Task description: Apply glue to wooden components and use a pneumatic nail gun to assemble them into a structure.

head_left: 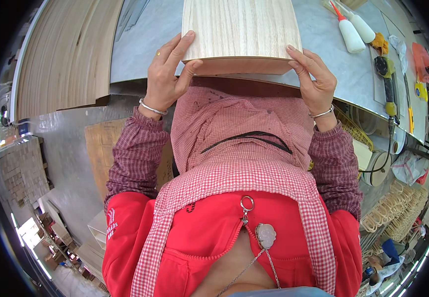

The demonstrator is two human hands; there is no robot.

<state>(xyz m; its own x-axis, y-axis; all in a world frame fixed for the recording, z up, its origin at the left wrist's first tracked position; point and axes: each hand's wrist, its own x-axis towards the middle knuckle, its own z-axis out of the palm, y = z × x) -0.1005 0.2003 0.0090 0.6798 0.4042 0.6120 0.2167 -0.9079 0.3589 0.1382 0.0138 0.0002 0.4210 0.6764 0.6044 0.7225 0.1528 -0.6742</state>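
Observation:
A pale, wood-grained box-shaped piece lies at the table's near edge, its browner front side facing me. My left hand grips its near left corner, fingers on top and thumb low against the front side. At the near right corner my right hand holds it in the same way, fingertips on the top edge and thumb beneath. The far end of the piece runs out of view, and its inside is hidden.
Stacked wooden boards stand on the left. Right on the grey table are a red-tipped white glue bottle, another white bottle, an orange cloth and a yellow-black power tool with a hose. A yellow basket sits below.

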